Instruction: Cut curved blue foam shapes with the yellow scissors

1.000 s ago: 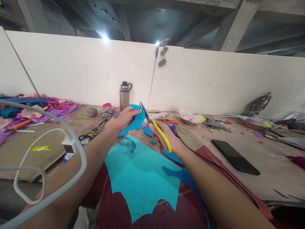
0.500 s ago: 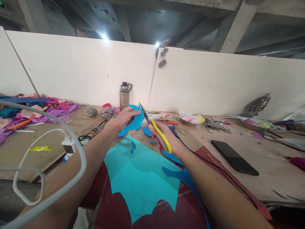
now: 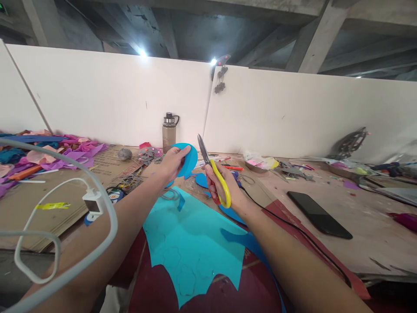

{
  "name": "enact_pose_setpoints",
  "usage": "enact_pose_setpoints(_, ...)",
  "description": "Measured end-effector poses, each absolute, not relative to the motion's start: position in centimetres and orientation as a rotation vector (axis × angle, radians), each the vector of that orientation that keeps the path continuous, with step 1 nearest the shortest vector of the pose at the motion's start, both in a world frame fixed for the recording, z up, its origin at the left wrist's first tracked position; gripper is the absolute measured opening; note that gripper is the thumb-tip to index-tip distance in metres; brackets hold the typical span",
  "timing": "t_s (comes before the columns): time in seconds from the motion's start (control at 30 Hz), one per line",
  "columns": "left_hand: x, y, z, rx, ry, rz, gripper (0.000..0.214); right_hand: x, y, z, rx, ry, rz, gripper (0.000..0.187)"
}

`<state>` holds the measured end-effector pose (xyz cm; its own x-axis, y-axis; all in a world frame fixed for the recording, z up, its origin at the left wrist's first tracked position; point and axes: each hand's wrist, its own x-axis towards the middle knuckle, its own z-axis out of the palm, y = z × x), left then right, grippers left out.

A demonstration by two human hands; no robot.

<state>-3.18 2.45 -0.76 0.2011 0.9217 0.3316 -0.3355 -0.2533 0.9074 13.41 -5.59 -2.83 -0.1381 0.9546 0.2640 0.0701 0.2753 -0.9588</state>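
Observation:
My left hand (image 3: 173,164) pinches a rounded piece of blue paper (image 3: 190,161) and holds it up above the table. In my right hand (image 3: 215,180) is a pair of scissors (image 3: 221,184) with yellow handles, blades pointing up and looking closed. The blades stand just right of the blue paper, apart from it. Below both hands lies a turquoise sheet (image 3: 195,234) with a scalloped lower edge and drawn curved outlines. Blue paper offcuts (image 3: 236,214) lie beside and partly over it, some hidden by my right arm.
A black phone (image 3: 319,215) lies on the right. The bottle (image 3: 169,130) stands against the white partition (image 3: 107,95). A white cable (image 3: 112,217) loops in front of my left arm. Purple and pink scraps (image 3: 65,154) pile up at left, and a black cord (image 3: 293,224) runs under my right arm.
The scissors have moved from the edge of the blue paper slightly right and down, leaving a gap, and their blades stand more upright. The blue piece is turned in my left hand.

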Motion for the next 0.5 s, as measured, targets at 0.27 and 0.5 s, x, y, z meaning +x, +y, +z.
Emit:
enact_pose_setpoints(0.27, -0.1, 0.9, -1.9, 1.172, 0.584, 1.392, 0.045, 13.4, -3.4, -4.1, -0.734, -1.328, 0.948, 0.048)
enact_pose_setpoints(0.5, 0.4, -0.6, -1.6, 1.255, 0.531, 1.251, 0.039, 13.8, -3.5, -3.9, -0.681, -1.360, 0.897, 0.044)
